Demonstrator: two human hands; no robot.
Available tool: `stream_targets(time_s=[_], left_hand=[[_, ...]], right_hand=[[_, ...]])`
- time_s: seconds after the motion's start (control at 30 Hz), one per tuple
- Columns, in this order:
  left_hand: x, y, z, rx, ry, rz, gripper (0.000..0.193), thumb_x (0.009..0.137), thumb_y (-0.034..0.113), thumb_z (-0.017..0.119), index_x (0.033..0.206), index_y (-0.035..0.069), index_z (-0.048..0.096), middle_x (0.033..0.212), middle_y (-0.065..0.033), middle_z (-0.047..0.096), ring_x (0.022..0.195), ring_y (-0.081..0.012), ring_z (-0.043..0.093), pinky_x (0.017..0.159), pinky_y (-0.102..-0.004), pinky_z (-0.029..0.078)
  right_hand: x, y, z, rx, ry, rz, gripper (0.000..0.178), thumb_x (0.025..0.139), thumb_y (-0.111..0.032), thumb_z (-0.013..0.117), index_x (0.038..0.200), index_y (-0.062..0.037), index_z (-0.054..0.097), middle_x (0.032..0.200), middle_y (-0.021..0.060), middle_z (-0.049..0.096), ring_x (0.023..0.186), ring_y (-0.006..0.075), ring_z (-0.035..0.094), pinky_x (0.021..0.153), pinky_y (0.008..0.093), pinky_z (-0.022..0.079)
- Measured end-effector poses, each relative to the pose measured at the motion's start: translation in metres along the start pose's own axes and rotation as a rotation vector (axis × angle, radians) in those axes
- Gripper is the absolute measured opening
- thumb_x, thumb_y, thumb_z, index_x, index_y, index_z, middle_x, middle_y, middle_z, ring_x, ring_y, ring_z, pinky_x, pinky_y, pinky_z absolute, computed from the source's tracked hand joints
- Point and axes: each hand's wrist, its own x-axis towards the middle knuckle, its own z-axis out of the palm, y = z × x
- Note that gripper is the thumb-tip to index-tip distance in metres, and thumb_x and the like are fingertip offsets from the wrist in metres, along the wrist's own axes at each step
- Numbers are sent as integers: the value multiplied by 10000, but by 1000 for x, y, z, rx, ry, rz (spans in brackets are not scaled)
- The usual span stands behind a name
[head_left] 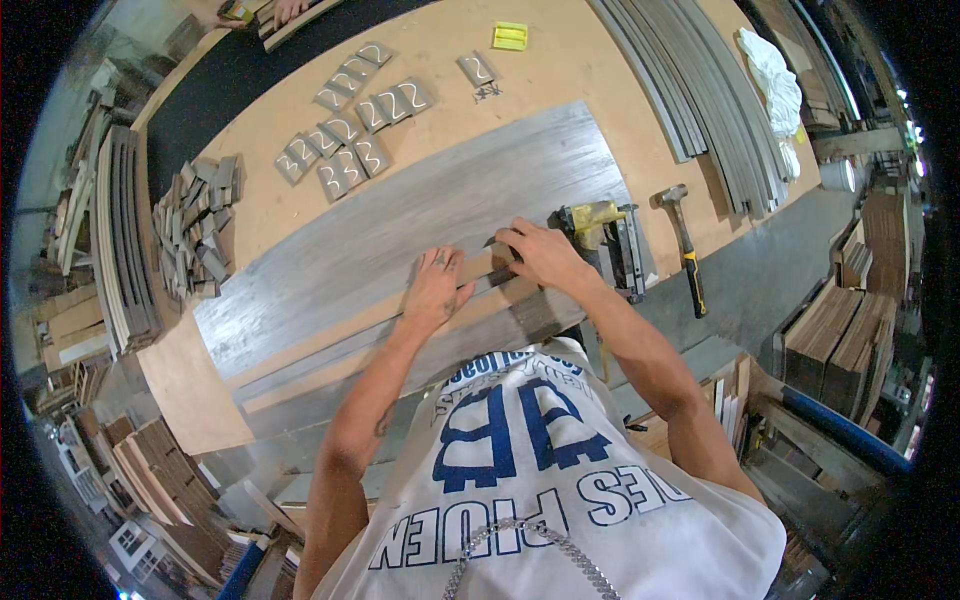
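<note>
A wide grey wood-grain board point(420, 205) lies on the table, with a narrow grey strip point(330, 345) along its near side and another grey board point(545, 312) close to my body. My left hand point(436, 290) rests on the strip, fingers stretched forward and thumb apart. Further right, my right hand point(545, 255) has its fingers bent down at the strip's right part; a small dark bit shows by the fingertips, too unclear to name. Just beyond that hand, a yellow and black nail gun point(597, 225) lies on the wide board's right end.
Small grey blocks with white marks point(345, 130) sit in rows beyond the board. A pile of offcuts point(198, 225) is at left. On the right lie a hammer point(686, 248), long grey strips point(690, 90) and a white cloth point(770, 82). Another person's hand point(290, 10) appears at the far edge.
</note>
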Motion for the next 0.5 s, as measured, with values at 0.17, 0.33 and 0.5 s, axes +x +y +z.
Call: stream_targets(time_s=[0.17,0.33,0.5], left_hand=[[-1,-6,8,-17,57,36,573,856,335,684,1272,-32,541,1233,-181,542,1186,-379,467,1042,-468,385],[-1,-6,9,-29,70,41,573,854,332,686,1264,-41,541,1239,-178,538,1176,-380,466,1046,-457,382],[-2,-1,3,-51,54,32,603,853,341,692,1292,-37,524,1257,-186,530,1195,-379,460,1050,-462,379]], right_hand=[[3,3,2,-25,-15,-35,495,774,-144,733,1238,-112,563,1100,91,561,991,311,634,778,432,554],[4,5,3,-44,-27,-54,495,769,-142,729,1236,-97,572,1081,89,560,999,302,633,780,429,553],[-11,-5,1,83,40,24,672,803,-172,748,1396,-82,447,1257,159,577,1108,382,604,897,448,526]])
